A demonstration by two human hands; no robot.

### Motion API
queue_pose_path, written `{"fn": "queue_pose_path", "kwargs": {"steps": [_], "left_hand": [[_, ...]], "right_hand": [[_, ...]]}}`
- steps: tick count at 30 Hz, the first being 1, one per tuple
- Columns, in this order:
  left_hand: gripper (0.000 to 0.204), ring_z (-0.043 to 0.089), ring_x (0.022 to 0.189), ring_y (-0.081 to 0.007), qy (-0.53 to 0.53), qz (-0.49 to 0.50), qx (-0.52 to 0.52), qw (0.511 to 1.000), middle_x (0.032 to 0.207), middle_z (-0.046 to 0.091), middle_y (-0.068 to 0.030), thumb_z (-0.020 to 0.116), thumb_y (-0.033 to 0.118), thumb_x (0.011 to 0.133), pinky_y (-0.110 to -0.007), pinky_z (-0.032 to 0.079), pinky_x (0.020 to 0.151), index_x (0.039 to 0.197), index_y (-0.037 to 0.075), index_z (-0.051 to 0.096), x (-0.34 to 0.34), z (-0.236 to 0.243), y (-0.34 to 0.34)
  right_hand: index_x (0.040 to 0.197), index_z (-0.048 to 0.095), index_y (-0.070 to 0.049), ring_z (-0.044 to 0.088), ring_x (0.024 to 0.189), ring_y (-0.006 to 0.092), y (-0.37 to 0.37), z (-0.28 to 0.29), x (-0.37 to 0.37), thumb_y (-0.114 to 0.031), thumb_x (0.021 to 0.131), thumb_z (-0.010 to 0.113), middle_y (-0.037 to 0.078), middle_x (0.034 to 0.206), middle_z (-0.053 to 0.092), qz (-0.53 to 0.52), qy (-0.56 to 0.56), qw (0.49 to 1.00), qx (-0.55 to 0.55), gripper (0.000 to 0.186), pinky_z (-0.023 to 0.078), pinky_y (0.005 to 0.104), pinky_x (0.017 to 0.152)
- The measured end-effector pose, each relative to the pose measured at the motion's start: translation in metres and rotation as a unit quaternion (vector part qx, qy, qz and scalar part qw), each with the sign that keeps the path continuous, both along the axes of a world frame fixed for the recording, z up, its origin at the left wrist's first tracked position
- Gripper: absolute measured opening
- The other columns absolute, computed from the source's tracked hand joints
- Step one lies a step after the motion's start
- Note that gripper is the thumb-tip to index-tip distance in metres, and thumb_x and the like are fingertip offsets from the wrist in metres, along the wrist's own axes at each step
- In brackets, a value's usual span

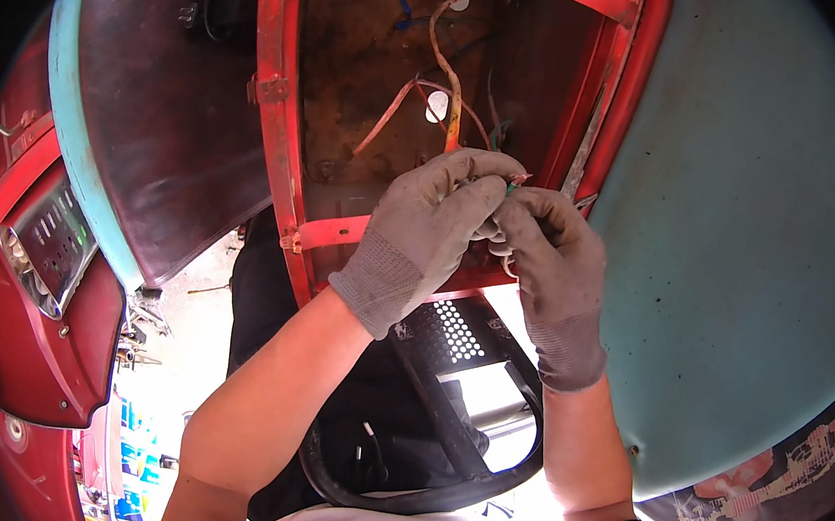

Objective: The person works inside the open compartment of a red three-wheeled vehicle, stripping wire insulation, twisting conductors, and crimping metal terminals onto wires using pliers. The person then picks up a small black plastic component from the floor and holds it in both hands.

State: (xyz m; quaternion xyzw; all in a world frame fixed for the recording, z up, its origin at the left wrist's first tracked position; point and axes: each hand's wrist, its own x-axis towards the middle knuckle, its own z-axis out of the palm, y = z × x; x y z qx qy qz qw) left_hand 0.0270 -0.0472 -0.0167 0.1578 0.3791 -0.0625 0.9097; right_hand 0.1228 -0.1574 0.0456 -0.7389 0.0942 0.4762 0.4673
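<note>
The bundle of thin orange, red and green wires [451, 107] is hanging down inside the rusty red metal compartment [359, 75], and we are seeing its lower ends running into the two gloved hands just below the middle of that cavity. We are watching the left hand [430, 229], in a grey knit glove, curling its fingers [474, 170] together over the wire ends from above, while the right hand [553, 257], in a matching grey glove, is pinching its fingers [514, 213] shut on a small green-tipped wire end [510, 188] right against the left fingertips. The two hands are touching each other. The red metal frame [279, 123] is bordering the compartment on the left, and a pale turquoise painted panel [736, 230] is curving away on the right. Below the hands a black perforated metal plate [454, 329] and a black rubber hose loop [410, 497] are lying in front of us.
</note>
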Motion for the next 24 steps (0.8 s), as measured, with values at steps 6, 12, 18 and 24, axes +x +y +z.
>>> {"fn": "queue_pose_path", "kwargs": {"steps": [6, 12, 18, 24], "left_hand": [[0.031, 0.070, 0.095, -0.0128, -0.009, -0.006, -0.013, 1.000, 0.108, 0.071, -0.0076, 0.069, 0.008, 0.100, -0.030, 0.058, 0.089, 0.128, -0.004, 0.066, 0.004, 0.002, 0.003], [0.025, 0.069, 0.093, -0.0124, -0.028, -0.020, -0.074, 0.997, 0.104, 0.072, -0.0074, 0.072, 0.006, 0.098, -0.028, 0.058, 0.087, 0.121, -0.004, 0.069, -0.001, -0.012, 0.002], [0.023, 0.067, 0.090, -0.0122, -0.078, 0.000, -0.063, 0.995, 0.102, 0.072, -0.0073, 0.077, 0.008, 0.097, -0.027, 0.057, 0.082, 0.116, -0.004, 0.070, -0.008, -0.013, -0.009], [0.022, 0.066, 0.089, -0.0110, -0.065, -0.043, -0.019, 0.997, 0.100, 0.071, -0.0057, 0.079, 0.008, 0.095, -0.029, 0.056, 0.082, 0.112, -0.003, 0.071, -0.015, -0.018, 0.001]], "right_hand": [[0.107, 0.061, 0.004, 0.062, 0.087, 0.0084, -0.002, -0.006, -0.007, -0.013, 0.105, 0.066, 0.005, 0.094, 0.066, -0.065, -0.047, 0.997, 0.009, 0.018, 0.053, 0.0244, 0.080], [0.105, 0.059, 0.001, 0.059, 0.082, 0.0067, -0.007, 0.002, 0.002, -0.007, 0.103, 0.066, 0.005, 0.095, 0.064, 0.033, -0.039, 0.998, -0.041, 0.012, 0.049, 0.0229, 0.070], [0.133, 0.061, 0.006, 0.068, 0.099, 0.0134, -0.014, 0.010, 0.003, 0.000, 0.099, 0.066, 0.012, 0.114, 0.070, 0.146, -0.233, 0.961, -0.005, 0.035, 0.055, 0.0264, 0.086], [0.127, 0.070, 0.004, 0.073, 0.100, 0.0204, -0.020, 0.019, 0.015, 0.004, 0.096, 0.069, 0.016, 0.118, 0.075, 0.208, -0.226, 0.952, -0.011, 0.031, 0.057, 0.0315, 0.088]]}}
